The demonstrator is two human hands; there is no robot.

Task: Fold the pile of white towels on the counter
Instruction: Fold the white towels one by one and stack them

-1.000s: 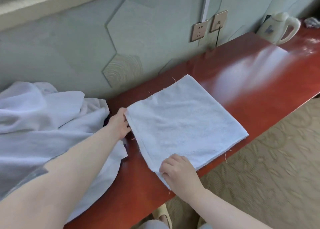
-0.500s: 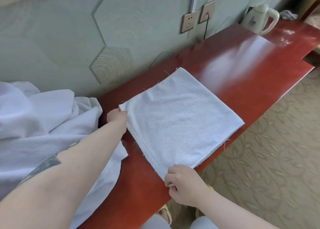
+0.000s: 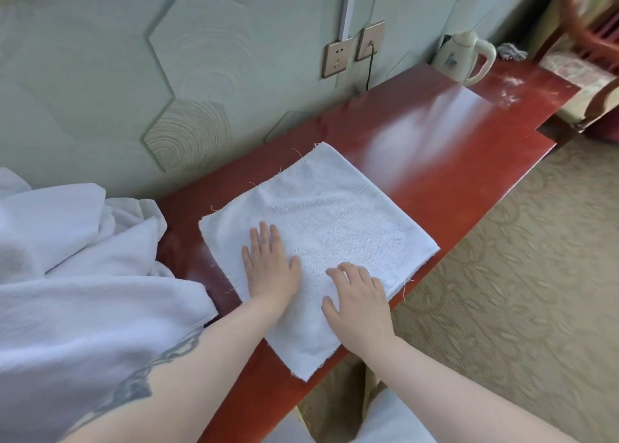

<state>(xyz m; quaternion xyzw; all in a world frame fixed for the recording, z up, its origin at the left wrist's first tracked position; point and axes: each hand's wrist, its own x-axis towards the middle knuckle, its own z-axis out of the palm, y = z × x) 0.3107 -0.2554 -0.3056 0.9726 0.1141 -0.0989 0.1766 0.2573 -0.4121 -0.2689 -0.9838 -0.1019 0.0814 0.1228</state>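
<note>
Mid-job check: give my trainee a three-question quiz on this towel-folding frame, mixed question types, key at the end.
1. True or false: both hands lie flat on the folded towel.
2. Which side of the counter holds the unfolded pile: A) the person's left, B) the person's right?
3. Fill in: the white ____ stands at the counter's far end.

Key: 1 true, left hand and right hand rest on it; 2 A; 3 kettle.

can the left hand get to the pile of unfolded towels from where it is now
Probably yes: the left hand lies flat on the folded towel, and the pile of unfolded towels sits just to its left on the counter, nothing between.
</note>
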